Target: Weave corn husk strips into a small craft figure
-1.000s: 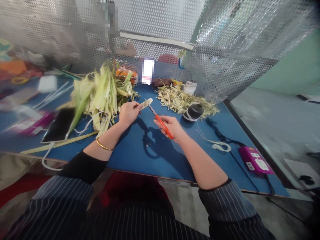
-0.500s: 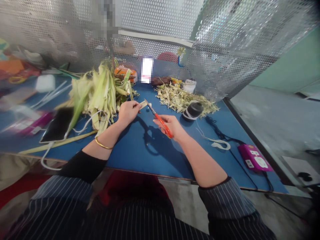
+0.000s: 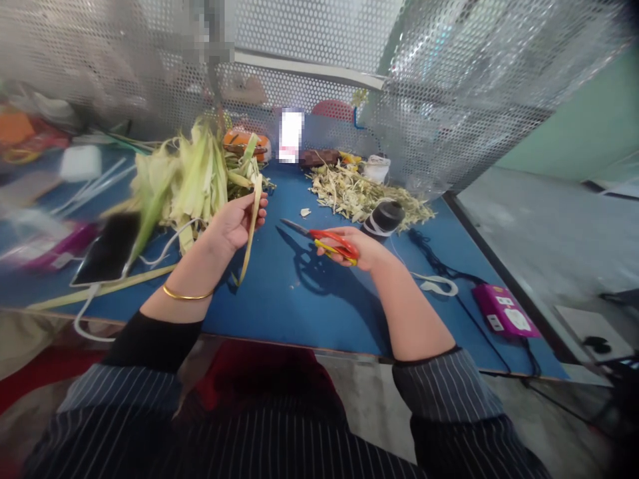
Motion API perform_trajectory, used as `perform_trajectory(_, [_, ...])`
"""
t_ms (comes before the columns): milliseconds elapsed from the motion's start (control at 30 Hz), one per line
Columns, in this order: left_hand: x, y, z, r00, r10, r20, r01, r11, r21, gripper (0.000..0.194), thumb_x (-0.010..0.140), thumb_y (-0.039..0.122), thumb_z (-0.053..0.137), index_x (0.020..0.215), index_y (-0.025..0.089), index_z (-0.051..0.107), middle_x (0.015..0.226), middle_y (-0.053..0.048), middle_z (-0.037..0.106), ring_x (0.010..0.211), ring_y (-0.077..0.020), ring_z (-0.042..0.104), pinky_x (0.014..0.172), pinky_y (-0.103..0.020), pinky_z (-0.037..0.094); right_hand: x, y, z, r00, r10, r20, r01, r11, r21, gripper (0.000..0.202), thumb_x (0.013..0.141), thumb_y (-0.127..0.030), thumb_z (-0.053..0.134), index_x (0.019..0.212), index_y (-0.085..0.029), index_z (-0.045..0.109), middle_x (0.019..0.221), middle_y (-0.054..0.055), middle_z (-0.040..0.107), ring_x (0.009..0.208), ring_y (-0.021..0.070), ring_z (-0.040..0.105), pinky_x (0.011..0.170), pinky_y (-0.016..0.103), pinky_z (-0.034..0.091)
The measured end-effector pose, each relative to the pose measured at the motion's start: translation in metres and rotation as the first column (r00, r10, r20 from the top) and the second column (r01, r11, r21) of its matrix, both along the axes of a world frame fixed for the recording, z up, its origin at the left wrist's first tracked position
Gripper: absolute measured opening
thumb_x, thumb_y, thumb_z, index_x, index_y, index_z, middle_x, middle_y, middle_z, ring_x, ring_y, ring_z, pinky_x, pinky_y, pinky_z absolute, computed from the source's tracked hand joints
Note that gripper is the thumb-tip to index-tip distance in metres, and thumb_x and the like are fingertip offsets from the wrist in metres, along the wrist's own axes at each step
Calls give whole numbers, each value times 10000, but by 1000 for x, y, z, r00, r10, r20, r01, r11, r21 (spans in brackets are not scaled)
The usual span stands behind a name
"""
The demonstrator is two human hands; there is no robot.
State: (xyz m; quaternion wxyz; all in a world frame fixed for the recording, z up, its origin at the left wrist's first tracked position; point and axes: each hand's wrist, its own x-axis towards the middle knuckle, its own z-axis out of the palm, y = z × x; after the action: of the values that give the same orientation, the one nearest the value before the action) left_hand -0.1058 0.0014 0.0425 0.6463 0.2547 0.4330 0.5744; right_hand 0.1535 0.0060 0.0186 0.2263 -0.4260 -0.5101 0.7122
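My left hand [image 3: 230,223] is turned palm up above the blue table [image 3: 279,306] and pinches a long pale-green leaf strip [image 3: 252,223] that hangs down from my fingers. My right hand [image 3: 360,247] grips red-handled scissors [image 3: 327,239] with the blades pointing left, a short way from the strip. A small cut-off leaf piece [image 3: 305,212] lies on the table beyond the blades. A pile of green leaves [image 3: 192,179] sits just behind my left hand.
A heap of dry trimmings [image 3: 357,193] and a black tape roll [image 3: 383,218] lie at the back right. A phone [image 3: 104,249] with a white cable rests at left. A pink power strip [image 3: 503,311] and black cord lie near the right edge. Perforated metal screens enclose the back.
The strip's tip was snipped off and now lies on the table. My left hand turned palm up, letting the strip hang. The scissors swung down to point left.
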Motion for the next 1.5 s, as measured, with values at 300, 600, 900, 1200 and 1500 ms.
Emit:
perform_trajectory(300, [22, -3, -20, 984, -31, -174, 18, 997, -72, 108, 779, 200, 637, 705, 135, 681, 669, -57, 643, 527, -90, 555, 467, -215, 464, 23, 37, -18, 844, -465, -267, 462, 883, -78, 65, 823, -183, 574, 782, -165, 526, 676, 24, 625, 402, 18, 383, 339, 114, 290])
perform_trajectory(600, [24, -4, -28, 947, 4, -322, 0, 1000, 14, 111, 761, 251, 652, 726, 146, 655, 664, -34, 644, 533, -104, 583, 448, -209, 438, 10, 11, -4, 848, -280, 450, -57, 796, 602, 419, 734, -289, 618, 1133, -161, 602, 936, 92, 682, 617, 138, 571, 539, 261, 431])
perform_trajectory(900, [36, -11, -40, 666, 301, -683, -7, 918, 397, 163, 744, 327, 663, 734, 168, 694, 676, -6, 658, 587, -118, 546, 571, -245, 426, -7, -6, -7, 490, -584, 646, -494, 425, 759, 275, 850, -328, 553, 1022, -145, 664, 999, 155, 656, 874, 255, 627, 752, 359, 457])
perform_trajectory(1200, [67, -42, -30, 352, 581, -734, 261, 692, 673, 135, 795, 224, 605, 676, 182, 652, 664, -2, 599, 590, -104, 495, 575, -242, 381, -52, -31, -10, 918, -327, -225, 395, 801, 449, 303, 731, -478, 690, 788, -210, 561, 624, -35, 596, 532, 107, 575, 481, 230, 456])
perform_trajectory(1500, [58, -34, -29, 595, -1, -804, 426, 849, 314, 134, 761, 273, 619, 734, 168, 697, 656, 0, 640, 560, -103, 512, 548, -232, 396, -26, -14, 3, 772, -532, -347, 635, 630, 447, 229, 753, -407, 672, 755, -206, 563, 571, -48, 548, 475, 70, 507, 486, 212, 450])
